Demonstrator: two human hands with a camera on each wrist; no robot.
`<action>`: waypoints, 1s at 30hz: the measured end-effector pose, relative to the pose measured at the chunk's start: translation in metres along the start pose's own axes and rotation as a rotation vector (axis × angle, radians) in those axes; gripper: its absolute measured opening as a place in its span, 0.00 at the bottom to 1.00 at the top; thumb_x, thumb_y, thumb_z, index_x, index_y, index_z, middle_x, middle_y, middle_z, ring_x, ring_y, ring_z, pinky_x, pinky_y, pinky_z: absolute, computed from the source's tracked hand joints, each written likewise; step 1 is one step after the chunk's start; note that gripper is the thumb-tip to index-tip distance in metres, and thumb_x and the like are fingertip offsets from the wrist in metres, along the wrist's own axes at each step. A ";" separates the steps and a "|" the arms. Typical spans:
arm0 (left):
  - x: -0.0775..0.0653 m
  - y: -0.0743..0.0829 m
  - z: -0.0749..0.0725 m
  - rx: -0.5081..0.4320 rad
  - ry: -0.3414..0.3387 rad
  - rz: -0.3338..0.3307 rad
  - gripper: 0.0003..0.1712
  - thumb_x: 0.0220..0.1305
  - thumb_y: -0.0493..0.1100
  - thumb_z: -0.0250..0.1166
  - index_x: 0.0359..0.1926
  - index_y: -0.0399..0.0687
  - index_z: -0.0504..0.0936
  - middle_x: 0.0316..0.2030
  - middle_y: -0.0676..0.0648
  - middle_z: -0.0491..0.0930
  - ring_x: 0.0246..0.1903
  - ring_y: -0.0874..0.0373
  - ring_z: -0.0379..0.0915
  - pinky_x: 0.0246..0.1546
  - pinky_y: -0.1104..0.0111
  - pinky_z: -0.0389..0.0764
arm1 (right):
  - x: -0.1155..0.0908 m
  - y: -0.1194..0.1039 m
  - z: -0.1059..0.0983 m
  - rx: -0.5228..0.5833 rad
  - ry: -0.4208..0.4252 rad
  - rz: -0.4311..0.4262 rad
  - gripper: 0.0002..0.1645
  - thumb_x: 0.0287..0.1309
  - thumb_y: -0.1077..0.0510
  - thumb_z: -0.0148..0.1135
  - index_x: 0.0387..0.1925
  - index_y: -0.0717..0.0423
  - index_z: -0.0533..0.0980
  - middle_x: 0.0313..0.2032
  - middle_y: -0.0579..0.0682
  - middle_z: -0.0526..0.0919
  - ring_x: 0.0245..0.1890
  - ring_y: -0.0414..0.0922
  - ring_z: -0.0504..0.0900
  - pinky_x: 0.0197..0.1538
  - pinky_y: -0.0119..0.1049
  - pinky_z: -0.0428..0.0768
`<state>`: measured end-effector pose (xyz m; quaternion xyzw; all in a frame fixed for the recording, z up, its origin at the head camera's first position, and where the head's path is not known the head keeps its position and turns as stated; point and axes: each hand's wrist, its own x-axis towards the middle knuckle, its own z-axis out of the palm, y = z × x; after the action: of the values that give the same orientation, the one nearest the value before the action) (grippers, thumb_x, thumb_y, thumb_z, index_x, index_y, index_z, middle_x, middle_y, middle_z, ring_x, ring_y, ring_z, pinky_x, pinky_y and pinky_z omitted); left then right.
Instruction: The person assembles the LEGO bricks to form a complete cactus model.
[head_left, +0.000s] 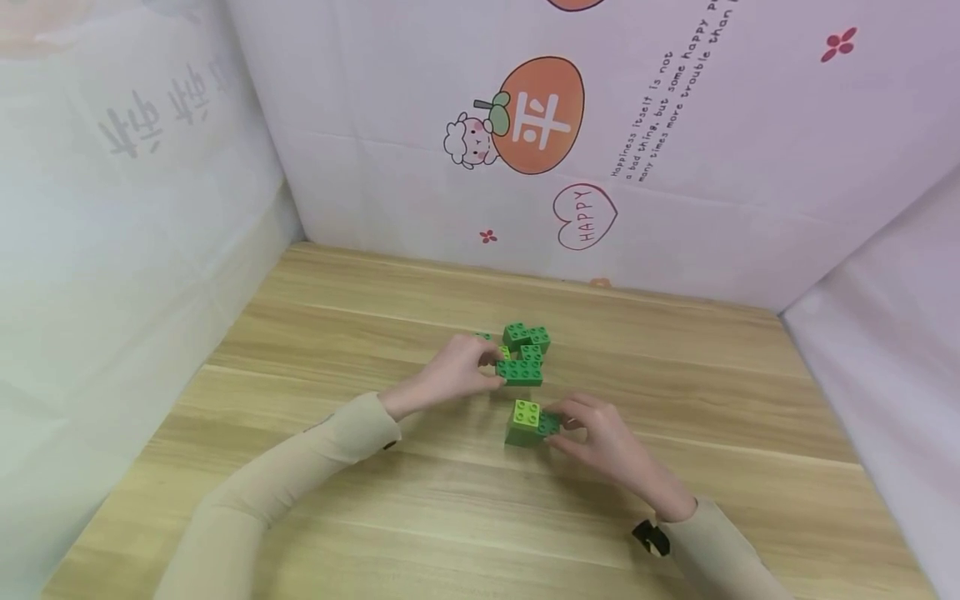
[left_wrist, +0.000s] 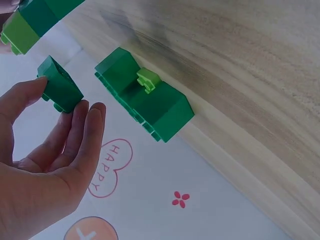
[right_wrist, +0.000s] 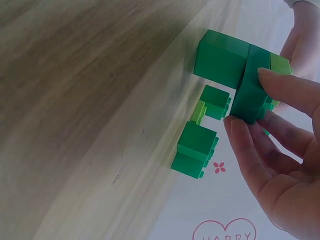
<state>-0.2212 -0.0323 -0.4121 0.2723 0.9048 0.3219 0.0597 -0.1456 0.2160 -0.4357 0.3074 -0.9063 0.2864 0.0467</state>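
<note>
My left hand [head_left: 463, 368] pinches a long green toy brick [head_left: 519, 372] between thumb and fingers, studs up in the head view; the left wrist view shows the brick [left_wrist: 60, 89] held clear of the table. My right hand [head_left: 603, 437] grips the overhanging end of a dark green brick [right_wrist: 252, 87], thumb on one side and fingertips on the other. That brick is the middle layer of a small stack: a green brick [right_wrist: 220, 59] lies under it and a lime brick [head_left: 527, 412] sits on top. The stack is nearer to me than the left hand's brick.
Behind the hands, several loose green bricks [head_left: 516, 335] lie close together on the wooden table [head_left: 435, 517]. A small lime brick [left_wrist: 148, 79] is among them. Printed white cloth [head_left: 375, 167] rises at the table's back edge and along both sides.
</note>
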 end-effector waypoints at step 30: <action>-0.027 0.001 -0.013 -0.214 -0.008 0.103 0.17 0.56 0.38 0.72 0.46 0.39 0.81 0.43 0.43 0.86 0.46 0.47 0.84 0.48 0.71 0.86 | 0.007 0.000 0.000 0.010 0.027 -0.043 0.20 0.44 0.68 0.76 0.43 0.63 0.82 0.39 0.55 0.87 0.35 0.46 0.87 0.38 0.34 0.89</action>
<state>-0.2014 -0.0533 -0.4037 0.3119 0.8499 0.4180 0.0754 -0.1516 0.2121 -0.4341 0.3231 -0.8972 0.2941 0.0638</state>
